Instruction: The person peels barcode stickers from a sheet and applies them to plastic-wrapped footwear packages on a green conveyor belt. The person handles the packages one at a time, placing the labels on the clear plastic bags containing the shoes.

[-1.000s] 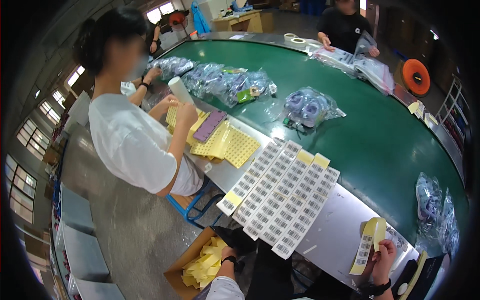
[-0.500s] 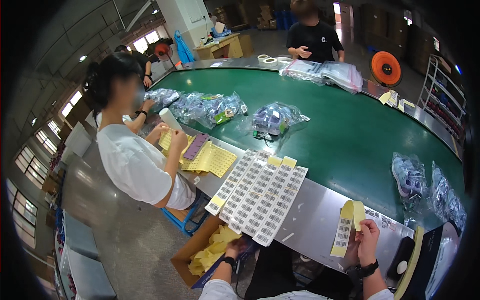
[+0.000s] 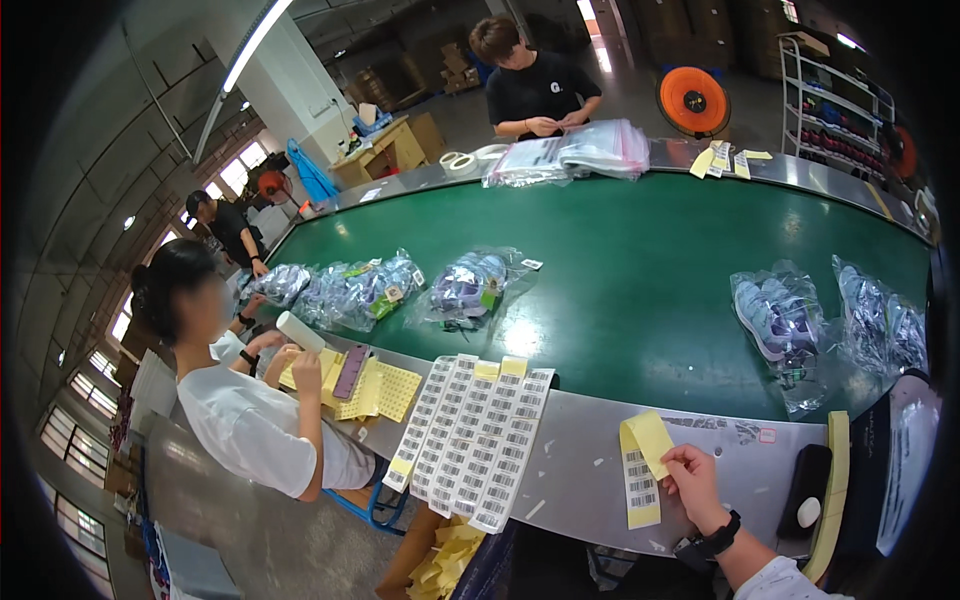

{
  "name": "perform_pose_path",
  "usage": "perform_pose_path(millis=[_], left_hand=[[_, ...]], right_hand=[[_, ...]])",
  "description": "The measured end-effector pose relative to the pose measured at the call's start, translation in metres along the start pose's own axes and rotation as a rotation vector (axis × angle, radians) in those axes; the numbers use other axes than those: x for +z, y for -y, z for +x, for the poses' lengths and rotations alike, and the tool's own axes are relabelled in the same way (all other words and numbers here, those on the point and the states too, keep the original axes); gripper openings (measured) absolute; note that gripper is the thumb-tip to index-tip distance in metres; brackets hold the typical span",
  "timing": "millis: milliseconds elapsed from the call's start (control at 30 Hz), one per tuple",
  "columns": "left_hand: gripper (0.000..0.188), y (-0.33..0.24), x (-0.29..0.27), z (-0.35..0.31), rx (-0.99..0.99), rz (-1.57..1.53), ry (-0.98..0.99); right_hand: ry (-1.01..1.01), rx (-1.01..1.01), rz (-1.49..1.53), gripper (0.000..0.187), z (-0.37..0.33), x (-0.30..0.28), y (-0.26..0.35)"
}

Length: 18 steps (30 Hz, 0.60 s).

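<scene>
My right hand [image 3: 694, 484] reaches over the metal table edge, its fingers pinching the curled yellow backing of a barcode label strip [image 3: 641, 492]. The strip's white printed face lies on the metal. To its left are several long sheets of barcode labels [image 3: 470, 440], laid side by side and hanging slightly over the near edge. My left hand does not show.
A green conveyor belt [image 3: 600, 290] carries bagged shoes [image 3: 775, 315]. A box of yellow paper scraps [image 3: 445, 565] stands below the table. A co-worker in white [image 3: 250, 420] handles yellow label sheets at left; another person [image 3: 545, 90] stands across. A black case [image 3: 805, 490] lies at right.
My view has shifted up and to the right. My left hand, earlier at the scrap box, has gone out of view. My right hand keeps its pinch on the label strip.
</scene>
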<state>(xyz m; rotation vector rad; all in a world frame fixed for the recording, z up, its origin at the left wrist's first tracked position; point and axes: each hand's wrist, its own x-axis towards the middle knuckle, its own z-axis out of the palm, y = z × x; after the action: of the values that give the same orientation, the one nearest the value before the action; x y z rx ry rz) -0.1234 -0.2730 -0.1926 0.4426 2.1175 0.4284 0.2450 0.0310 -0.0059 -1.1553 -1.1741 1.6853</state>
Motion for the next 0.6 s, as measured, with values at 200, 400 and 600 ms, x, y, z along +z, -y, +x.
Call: perform_pose_path(millis=[200,400,600], left_hand=[[0.025,-0.055,-0.001,0.036,0.13,0.058,-0.08],[0.026,-0.072,0.027,0.084,0.104,0.031,-0.028],[0.026,-0.081,0.034,0.111,0.032,-0.002,0.024]], right_hand=[[0.027,0.164,-0.096,0.008,-0.004,-0.004,0.002],[-0.039,0.24,-0.344,0.011,-0.02,0.01,0.029],[-0.071,0.377,-0.45,0.01,-0.029,-0.009,0.02]])
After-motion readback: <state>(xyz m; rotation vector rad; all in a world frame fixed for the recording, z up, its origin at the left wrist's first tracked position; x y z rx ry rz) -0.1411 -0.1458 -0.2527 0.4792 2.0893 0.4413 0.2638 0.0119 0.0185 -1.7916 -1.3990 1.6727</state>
